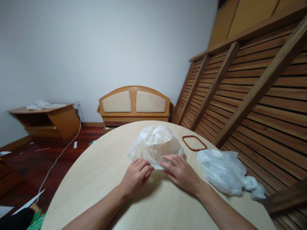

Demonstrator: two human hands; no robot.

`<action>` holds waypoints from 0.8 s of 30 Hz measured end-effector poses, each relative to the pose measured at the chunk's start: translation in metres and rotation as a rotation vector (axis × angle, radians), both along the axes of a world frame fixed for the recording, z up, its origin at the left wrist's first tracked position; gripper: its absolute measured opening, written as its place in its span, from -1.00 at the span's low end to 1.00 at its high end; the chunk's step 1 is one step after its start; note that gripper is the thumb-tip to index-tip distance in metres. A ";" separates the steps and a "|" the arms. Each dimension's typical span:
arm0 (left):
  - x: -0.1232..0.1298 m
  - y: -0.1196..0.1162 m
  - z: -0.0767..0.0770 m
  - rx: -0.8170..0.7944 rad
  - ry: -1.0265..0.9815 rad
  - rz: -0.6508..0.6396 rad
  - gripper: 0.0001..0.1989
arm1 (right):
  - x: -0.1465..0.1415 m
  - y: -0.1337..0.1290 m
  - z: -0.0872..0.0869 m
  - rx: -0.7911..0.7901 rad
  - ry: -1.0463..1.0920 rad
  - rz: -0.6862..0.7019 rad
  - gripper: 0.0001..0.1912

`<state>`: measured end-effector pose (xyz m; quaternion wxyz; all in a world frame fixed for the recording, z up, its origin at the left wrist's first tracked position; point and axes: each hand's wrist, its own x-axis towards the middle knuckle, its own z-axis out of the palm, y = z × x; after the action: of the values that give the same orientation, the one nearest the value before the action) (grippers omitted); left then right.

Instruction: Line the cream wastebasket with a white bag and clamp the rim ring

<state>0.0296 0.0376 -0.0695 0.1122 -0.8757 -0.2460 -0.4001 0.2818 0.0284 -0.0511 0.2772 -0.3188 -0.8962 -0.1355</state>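
While both bare hands meet at its near edge, a translucent white plastic bag [155,140], puffed and crumpled around a pale rounded thing, sits on the round, light wood-grained surface [91,179]. Taking that bag as the middle of the dial, with twelve pointing away from the person, the left hand [138,174] is at seven o'clock, its fingers bent, bunched together and pinching the near hem. At five o'clock is the right hand [179,172], its fingers slightly spread and lying over the same hem; whether its thumb closes from beneath I cannot tell. Between the two hands a short, straight stretch of hem shows.

Near the bag at three o'clock, but apart from it, lies a reddish-brown, rounded four-sided loop [194,149]. Farther off at four o'clock lies a whitish, knotted plastic bag [222,171], its contents hidden, its twisted end trailing toward the rim.

Beyond the surface, an arched wooden headboard with two cream panels [133,88] stands near twelve o'clock. A large brown slatted wooden frame [242,92] leans at two, and a low brown wooden cabinet [63,123] bearing white papers [42,104] stands at ten.
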 end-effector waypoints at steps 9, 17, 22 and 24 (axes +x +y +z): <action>0.000 -0.005 0.004 -0.011 -0.057 -0.010 -0.85 | 0.000 0.008 -0.011 -0.155 -0.056 0.038 -0.83; -0.022 0.028 -0.014 -0.351 -0.569 0.318 -0.65 | 0.002 0.008 -0.015 -0.347 -0.170 0.034 -0.80; -0.025 0.036 -0.019 -0.691 -0.585 0.343 -0.68 | 0.003 0.006 -0.012 -0.353 -0.168 0.050 -0.78; -0.027 0.037 -0.018 -0.737 -0.522 0.376 -0.74 | 0.002 0.005 -0.012 -0.313 -0.158 0.065 -0.78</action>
<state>0.0026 0.0748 -0.0875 -0.2004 -0.6678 -0.5452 -0.4655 0.2842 0.0333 -0.0627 0.1570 -0.3171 -0.9353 -0.0099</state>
